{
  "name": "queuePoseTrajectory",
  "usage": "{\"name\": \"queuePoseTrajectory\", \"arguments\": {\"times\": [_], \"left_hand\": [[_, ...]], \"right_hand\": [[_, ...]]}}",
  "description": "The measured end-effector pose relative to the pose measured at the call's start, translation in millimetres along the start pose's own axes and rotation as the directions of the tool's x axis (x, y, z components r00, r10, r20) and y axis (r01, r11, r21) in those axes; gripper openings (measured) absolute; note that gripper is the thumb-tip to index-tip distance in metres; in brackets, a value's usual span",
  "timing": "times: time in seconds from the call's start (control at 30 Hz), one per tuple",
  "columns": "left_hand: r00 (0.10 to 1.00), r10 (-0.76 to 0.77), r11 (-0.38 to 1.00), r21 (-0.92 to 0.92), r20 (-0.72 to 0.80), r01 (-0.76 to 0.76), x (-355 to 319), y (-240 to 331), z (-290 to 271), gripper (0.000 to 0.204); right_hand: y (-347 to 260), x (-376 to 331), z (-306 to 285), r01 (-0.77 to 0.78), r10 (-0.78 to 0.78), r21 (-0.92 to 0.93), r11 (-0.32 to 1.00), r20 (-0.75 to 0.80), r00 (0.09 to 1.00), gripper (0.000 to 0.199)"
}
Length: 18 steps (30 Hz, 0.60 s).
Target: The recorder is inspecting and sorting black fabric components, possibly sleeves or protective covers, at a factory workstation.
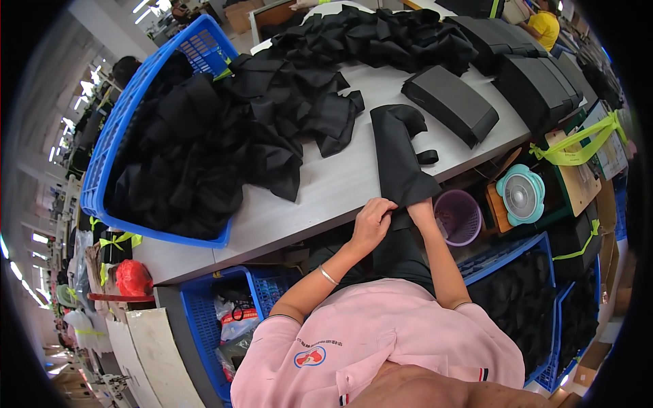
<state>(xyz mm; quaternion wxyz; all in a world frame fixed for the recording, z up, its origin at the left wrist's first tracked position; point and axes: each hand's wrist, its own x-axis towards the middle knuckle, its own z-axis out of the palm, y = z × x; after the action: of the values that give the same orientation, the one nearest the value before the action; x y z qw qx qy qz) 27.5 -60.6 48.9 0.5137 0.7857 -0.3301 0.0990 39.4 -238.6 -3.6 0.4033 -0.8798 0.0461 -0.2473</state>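
Note:
A long black fabric piece (400, 160) lies over the table's near edge, its lower end between my hands. My left hand (371, 223) is closed, pinching the lower left corner of the cloth with thumb and fingertips. My right hand (422, 212) reaches up beneath the lower right end of the same piece, and the cloth covers its fingers. A short black strap loop (428, 157) sticks out from the piece's right side. Just beyond it on the table rests a boxy black padded piece (451, 103).
On the table's left, a blue crate (102, 163) lies tipped, black fabric pieces (197, 149) spilling out. More black cloth (374, 37) is heaped at the back. Stacked black padded pieces (541, 88) stand right. Below are a purple basket (458, 217), a turquoise fan (521, 194) and blue crates (197, 299).

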Motion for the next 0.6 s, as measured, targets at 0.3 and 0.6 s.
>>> {"name": "queuePoseTrajectory", "arguments": {"times": [0.3,0.6], "left_hand": [[0.955,0.021,0.991,0.133,-0.294,0.019,0,-4,-5,0.046],[0.911,-0.210,0.977,-0.118,-0.356,0.179,7,20,20,0.086]], "right_hand": [[-19,6,7,-0.365,0.588,0.852,0.375,0.086,0.804,0.034],[-70,11,-31,-0.423,0.513,0.902,-0.090,0.405,0.756,0.038]]}}
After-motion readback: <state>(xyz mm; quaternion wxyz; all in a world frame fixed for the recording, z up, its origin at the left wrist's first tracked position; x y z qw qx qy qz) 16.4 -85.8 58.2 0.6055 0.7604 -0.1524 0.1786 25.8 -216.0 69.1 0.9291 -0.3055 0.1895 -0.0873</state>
